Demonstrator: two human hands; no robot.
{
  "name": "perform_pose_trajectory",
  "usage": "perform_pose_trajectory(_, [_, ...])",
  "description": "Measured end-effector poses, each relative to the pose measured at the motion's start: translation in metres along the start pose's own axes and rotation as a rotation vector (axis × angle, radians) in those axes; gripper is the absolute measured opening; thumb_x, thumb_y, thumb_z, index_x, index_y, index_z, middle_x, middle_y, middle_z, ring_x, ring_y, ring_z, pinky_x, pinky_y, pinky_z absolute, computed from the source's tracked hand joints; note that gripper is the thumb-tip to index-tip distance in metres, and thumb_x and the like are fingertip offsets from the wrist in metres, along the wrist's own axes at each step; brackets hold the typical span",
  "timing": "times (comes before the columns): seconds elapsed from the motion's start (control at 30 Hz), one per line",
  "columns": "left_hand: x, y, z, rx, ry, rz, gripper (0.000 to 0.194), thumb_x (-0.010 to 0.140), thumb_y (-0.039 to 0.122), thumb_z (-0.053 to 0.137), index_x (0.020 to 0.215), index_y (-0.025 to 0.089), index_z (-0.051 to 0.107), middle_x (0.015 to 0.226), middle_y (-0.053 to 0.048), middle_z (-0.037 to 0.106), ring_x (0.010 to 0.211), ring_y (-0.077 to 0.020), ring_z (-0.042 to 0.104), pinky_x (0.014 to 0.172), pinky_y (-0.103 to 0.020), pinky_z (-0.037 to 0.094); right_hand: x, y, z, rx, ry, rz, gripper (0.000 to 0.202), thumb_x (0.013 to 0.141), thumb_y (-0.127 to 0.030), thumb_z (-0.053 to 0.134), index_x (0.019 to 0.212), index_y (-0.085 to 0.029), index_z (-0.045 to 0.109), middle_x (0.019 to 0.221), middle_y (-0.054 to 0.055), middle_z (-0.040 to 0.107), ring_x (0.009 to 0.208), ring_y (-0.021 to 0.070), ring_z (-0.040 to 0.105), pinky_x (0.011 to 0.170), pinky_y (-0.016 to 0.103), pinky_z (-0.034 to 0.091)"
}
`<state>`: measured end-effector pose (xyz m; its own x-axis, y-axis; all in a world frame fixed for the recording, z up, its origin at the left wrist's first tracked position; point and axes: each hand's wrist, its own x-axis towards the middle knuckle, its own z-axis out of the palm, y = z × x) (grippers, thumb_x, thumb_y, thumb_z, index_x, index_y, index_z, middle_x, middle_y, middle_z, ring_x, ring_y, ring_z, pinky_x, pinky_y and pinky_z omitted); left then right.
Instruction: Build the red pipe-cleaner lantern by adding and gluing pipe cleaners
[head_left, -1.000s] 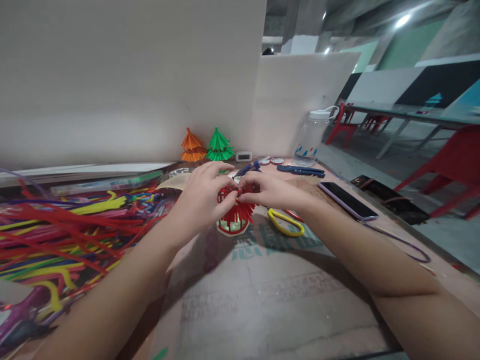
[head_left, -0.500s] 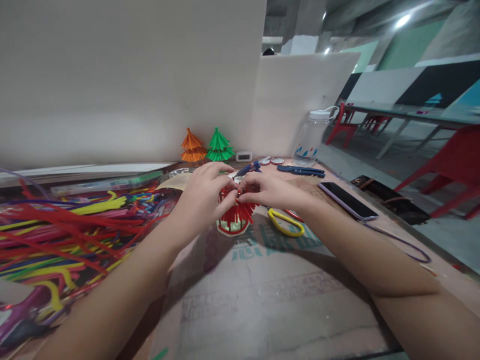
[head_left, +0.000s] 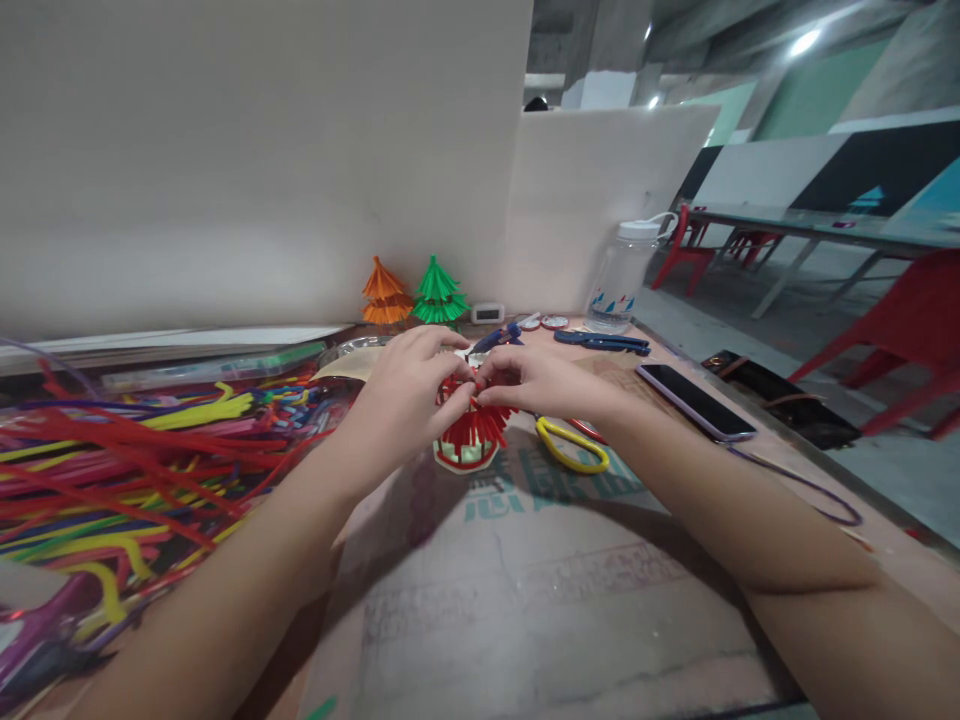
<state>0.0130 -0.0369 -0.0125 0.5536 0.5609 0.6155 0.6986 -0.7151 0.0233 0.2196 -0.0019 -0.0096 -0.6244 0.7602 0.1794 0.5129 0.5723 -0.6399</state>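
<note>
A small red tree made of fuzzy pipe cleaners (head_left: 480, 428) stands on a pale base with a red rim, in the middle of the table. From its left, my left hand (head_left: 416, 385) curls thumb and fingers closed at the upper part of the tree. On the other side my right hand (head_left: 534, 378) pinches the same upper part. The fingertips hide most of the treetop. Right behind the hands lies a dark blue glue gun (head_left: 496, 338). Beside the tree on the right are scissors with yellow and red handles (head_left: 571, 447).
Loose coloured pipe cleaners (head_left: 135, 455) cover the left side. An orange tree (head_left: 386, 292) and a green tree (head_left: 439, 292) stand by the back board. Blue pliers (head_left: 602, 343), a clear bottle (head_left: 619, 280) and a phone (head_left: 696, 402) are on the right.
</note>
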Motion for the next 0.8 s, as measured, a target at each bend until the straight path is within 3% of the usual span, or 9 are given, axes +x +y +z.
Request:
perform_pose_trajectory(0.23, [0.0,0.001,-0.001,-0.003,-0.026,-0.021,0.011,0.093,0.021,0.059,0.091,0.017,0.069,0.121,-0.011,0.067,0.115,-0.0277,0.06,0.1,-0.046,0.048,0.0,0.0,0.002,0.014,-0.005,-0.004,0.008,0.085,-0.023,0.068,0.09,-0.017,0.071,0.082,0.001,0.068,0.075,0.0149,0.061,0.067,0.026,0.044])
perform_pose_trajectory(0.33, [-0.001,0.0,-0.005,-0.032,-0.027,-0.04,0.017,0.093,0.027,0.06,0.104,0.017,0.069,0.128,-0.014,0.063,0.123,-0.0296,0.058,0.104,-0.048,0.047,-0.002,0.002,-0.005,0.007,-0.029,-0.027,0.012,0.085,-0.024,0.068,0.095,-0.018,0.068,0.082,0.0,0.066,0.075,0.0144,0.06,0.066,0.026,0.043])
perform_pose_trajectory(0.47, [-0.005,-0.009,-0.016,-0.114,-0.076,-0.115,0.055,0.091,0.046,0.065,0.136,0.017,0.055,0.142,-0.016,0.056,0.134,-0.0304,0.053,0.111,-0.048,0.044,-0.01,0.003,-0.026,-0.024,-0.006,-0.061,0.028,0.085,-0.029,0.069,0.11,-0.019,0.061,0.077,-0.004,0.057,0.07,0.0128,0.053,0.061,0.025,0.038])
perform_pose_trajectory(0.57, [-0.008,-0.027,-0.021,-0.152,-0.246,-0.222,0.086,0.082,0.06,0.071,0.151,0.017,0.04,0.154,-0.018,0.048,0.141,-0.0342,0.048,0.114,-0.049,0.042,-0.011,0.01,-0.035,0.025,0.098,-0.09,0.027,0.087,-0.035,0.066,0.108,-0.019,0.06,0.08,-0.003,0.055,0.073,0.0133,0.051,0.064,0.026,0.04])
perform_pose_trajectory(0.63, [-0.013,-0.042,-0.021,-0.176,-0.359,-0.266,0.097,0.077,0.063,0.073,0.154,0.017,0.036,0.157,-0.019,0.044,0.143,-0.0369,0.045,0.114,-0.049,0.042,-0.008,0.022,-0.029,0.1,0.203,-0.088,0.024,0.089,-0.038,0.063,0.103,-0.019,0.059,0.083,-0.001,0.058,0.075,0.0142,0.053,0.068,0.028,0.043])
perform_pose_trajectory(0.73, [-0.025,-0.062,-0.015,-0.223,-0.406,-0.293,0.093,0.076,0.061,0.073,0.151,0.016,0.041,0.155,-0.019,0.047,0.141,-0.0366,0.05,0.113,-0.047,0.044,-0.009,0.047,-0.004,0.238,0.391,0.016,0.017,0.088,-0.033,0.06,0.098,-0.019,0.057,0.091,0.001,0.061,0.076,0.0144,0.056,0.072,0.03,0.047])
perform_pose_trajectory(0.8, [-0.039,-0.069,-0.01,-0.27,-0.451,-0.321,0.086,0.076,0.055,0.075,0.148,0.018,0.046,0.15,-0.017,0.055,0.133,-0.0358,0.058,0.108,-0.046,0.05,-0.014,0.063,0.018,0.371,0.396,0.095,0.013,0.09,-0.026,0.052,0.102,-0.02,0.053,0.09,0.001,0.062,0.075,0.0143,0.058,0.072,0.031,0.05])
